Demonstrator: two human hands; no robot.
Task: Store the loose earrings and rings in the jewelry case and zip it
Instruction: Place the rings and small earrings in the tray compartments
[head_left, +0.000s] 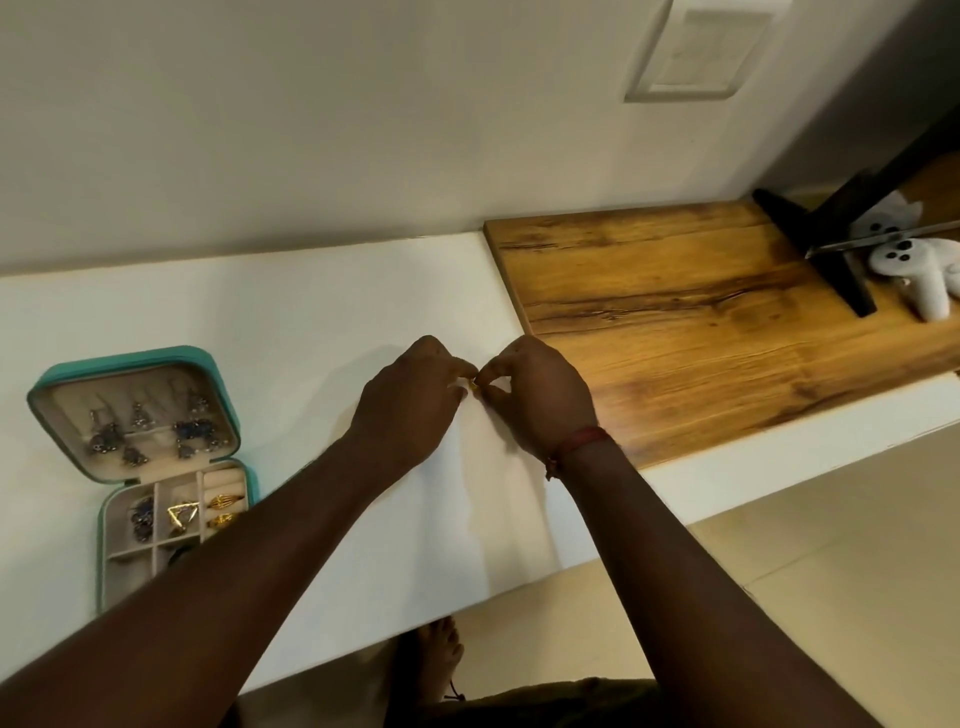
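A teal jewelry case (62, 376) lies open at the left of the white counter (291, 312). Its lid holds several dark dangling earrings (150, 431). Its tray compartments hold gold rings (224, 503) and a gold triangular earring (182, 514). My left forearm crosses over the tray's near corner. Right of the case, over the middle of the counter, my left hand (410, 400) and my right hand (535, 395) meet fingertip to fingertip. Both pinch one small gold piece (474, 384), mostly hidden by the fingers.
A wooden board (701, 312) covers the counter's right part. On it stand a black stand (831, 244) and white game controllers (919, 275). The wall runs along the back, and the counter's front edge drops to a tiled floor.
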